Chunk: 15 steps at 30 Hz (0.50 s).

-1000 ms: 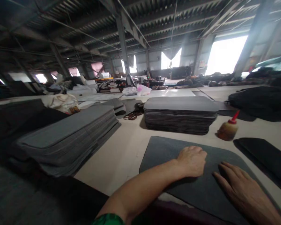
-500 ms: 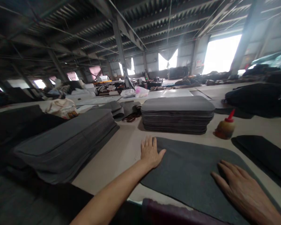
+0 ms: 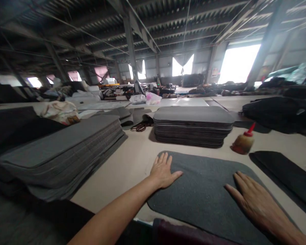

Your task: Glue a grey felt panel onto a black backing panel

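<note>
Felt mat (image 3: 206, 190) lies flat on the near edge of the table (image 3: 127, 163), right in front of me. My left hand (image 3: 163, 172) rests open and flat on its near-left corner, fingers spread, arm stretched out long. My right hand (image 3: 255, 202) presses palm down on the right side, gripping nothing. With uneven pressure the mat could slide or wrinkle, I think, and a careless sweep right might tip the glue bottle (image 3: 242, 142) just beyond. Farther off sit a stack of mats (image 3: 193, 126) and a taller pile (image 3: 63, 153) to the left.
</note>
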Tool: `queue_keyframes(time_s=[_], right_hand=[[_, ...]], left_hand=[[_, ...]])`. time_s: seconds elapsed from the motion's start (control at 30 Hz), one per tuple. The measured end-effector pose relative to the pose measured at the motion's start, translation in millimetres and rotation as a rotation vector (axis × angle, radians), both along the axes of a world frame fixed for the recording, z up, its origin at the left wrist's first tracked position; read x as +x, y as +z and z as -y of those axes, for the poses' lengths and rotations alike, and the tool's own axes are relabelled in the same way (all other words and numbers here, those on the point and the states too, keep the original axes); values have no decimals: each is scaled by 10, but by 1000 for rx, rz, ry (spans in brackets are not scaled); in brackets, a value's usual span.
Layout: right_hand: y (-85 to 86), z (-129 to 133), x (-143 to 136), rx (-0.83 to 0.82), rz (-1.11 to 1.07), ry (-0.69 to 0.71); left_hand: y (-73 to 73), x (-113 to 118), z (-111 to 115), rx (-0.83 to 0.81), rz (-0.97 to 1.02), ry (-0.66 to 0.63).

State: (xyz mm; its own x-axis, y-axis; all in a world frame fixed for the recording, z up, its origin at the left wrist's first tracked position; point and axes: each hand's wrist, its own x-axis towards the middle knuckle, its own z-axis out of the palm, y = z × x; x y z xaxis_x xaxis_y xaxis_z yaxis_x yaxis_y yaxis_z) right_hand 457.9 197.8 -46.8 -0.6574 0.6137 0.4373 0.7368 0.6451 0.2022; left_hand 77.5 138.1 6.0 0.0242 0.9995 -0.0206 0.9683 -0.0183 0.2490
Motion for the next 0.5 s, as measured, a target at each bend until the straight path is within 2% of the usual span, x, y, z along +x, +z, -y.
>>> queue_keyframes(time_s=[0.1, 0.17, 0.23, 0.3, 0.37, 0.43, 0.5], right_hand=[[55, 42, -21, -3, 94, -69], [130, 42, -81, -71, 68, -171], [217, 18, -196, -170, 5, -235], [309, -1, -383, -257, -49, -229], [398, 17, -625, -330, -63, -179], [474, 83, -867, -414, -50, -162], [533, 167, -1050, -490, -28, -165]], left_hand=[[13, -195, 7, 18, -113, 119], [71, -314, 16, 75, -167, 189], [169, -332, 14, 182, -215, 177], [269, -192, -10, 263, -207, 37], [315, 91, -53, 252, -114, -191], [278, 430, -86, 185, -12, -367], [187, 712, -84, 145, 22, -401]])
